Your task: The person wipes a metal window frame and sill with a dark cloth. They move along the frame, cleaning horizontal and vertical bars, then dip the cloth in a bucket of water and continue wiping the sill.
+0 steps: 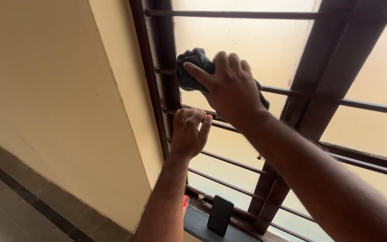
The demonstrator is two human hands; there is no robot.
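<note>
My right hand [227, 87] presses a dark grey cloth [192, 67] against a brown horizontal window bar [319, 97], near the left side of the frame. Part of the cloth hangs out behind my wrist. My left hand [189, 132] is curled around the bar just below [225, 127], close to the brown window frame [164, 67]. Frosted glass [242, 40] sits behind the bars.
A black phone [220, 215] lies on the dark window sill [198, 224], with a small red object [186, 204] beside it. A thick brown upright [332, 62] divides the window. A cream wall [54, 89] stands to the left, above a dark tiled floor [5, 201].
</note>
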